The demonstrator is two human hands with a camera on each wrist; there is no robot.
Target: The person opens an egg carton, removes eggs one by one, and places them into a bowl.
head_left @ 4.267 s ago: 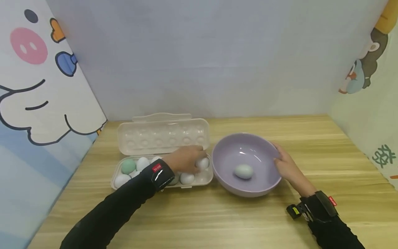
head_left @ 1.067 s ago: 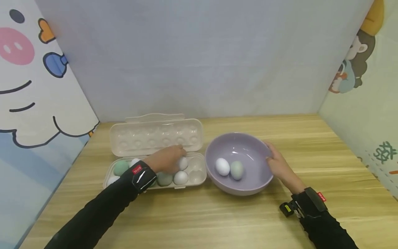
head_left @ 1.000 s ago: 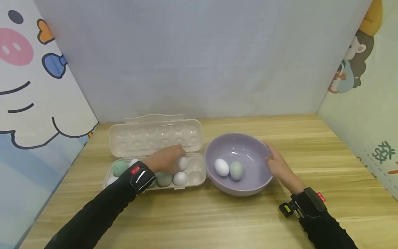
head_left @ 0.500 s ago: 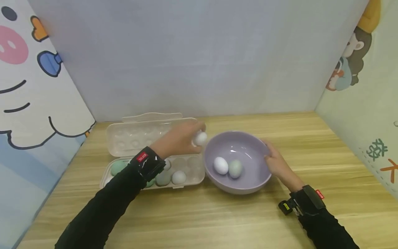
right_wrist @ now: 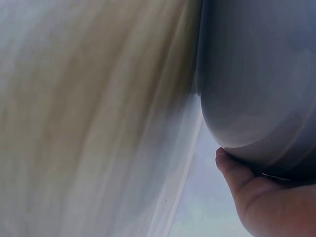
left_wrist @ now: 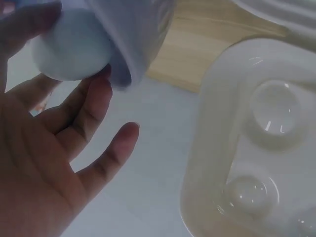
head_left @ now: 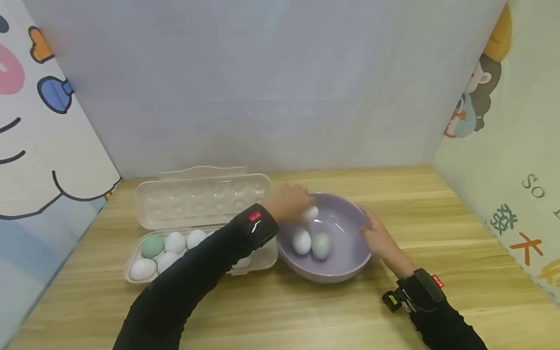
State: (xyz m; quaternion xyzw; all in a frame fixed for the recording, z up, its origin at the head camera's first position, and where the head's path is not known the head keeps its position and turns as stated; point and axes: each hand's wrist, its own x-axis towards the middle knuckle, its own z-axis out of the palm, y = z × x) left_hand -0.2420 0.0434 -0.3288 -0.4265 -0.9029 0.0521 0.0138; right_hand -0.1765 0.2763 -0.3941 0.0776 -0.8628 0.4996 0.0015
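My left hand (head_left: 289, 203) holds a white egg (left_wrist: 74, 45) between thumb and fingers, over the left side of the purple bowl (head_left: 345, 265). Inside the bowl lie a white egg (head_left: 302, 241) and a pale green egg (head_left: 321, 246), side by side. With my right hand (head_left: 379, 238) I grip the bowl's right rim, thumb on the near inner side. In the right wrist view the fingers (right_wrist: 237, 173) press against the bowl's outside. To the left, an egg carton (head_left: 267, 260) stands with its lid raised, holding several white eggs and a green egg (head_left: 152, 246); my left sleeve hides part of it.
The carton's lid (head_left: 203, 199) leans back behind its tray, close to the rear wall (head_left: 262, 97). Printed side walls stand at left and right. Wooden table surface (head_left: 306, 316) extends in front of the bowl and carton.
My left hand has lifted a white egg from the carton and carried it right, over the bowl. A white egg has joined the pale green one there. My right hand keeps its grip.
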